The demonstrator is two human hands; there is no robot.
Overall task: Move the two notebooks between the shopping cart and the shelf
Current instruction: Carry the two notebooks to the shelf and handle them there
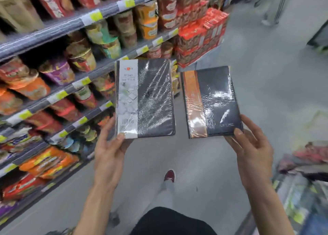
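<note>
both notebooks are up in front of me, one per hand, over the aisle floor (257, 78). my left hand (110, 151) pinches the white-banded notebook (150, 99) at its bottom left corner, thumb on the cover, fingers behind. my right hand (252, 146) pinches the orange-banded notebook (216, 101) at its bottom right corner, thumb on top too. both are shrink-wrapped and face me, with a clear gap between their inner edges. the white-banded one's left edge sits just in front of the shelf (53, 26) rims on my left, packed with cup noodles (79, 55). its top right corner lines up near a stack of red boxes (200, 37) at the shelf end. open floor runs ahead and off to the right. my red shoe (169, 176) is below, mid-aisle. blurred goods (305, 156) crowd the lower right; i can't tell if that's the cart.
</note>
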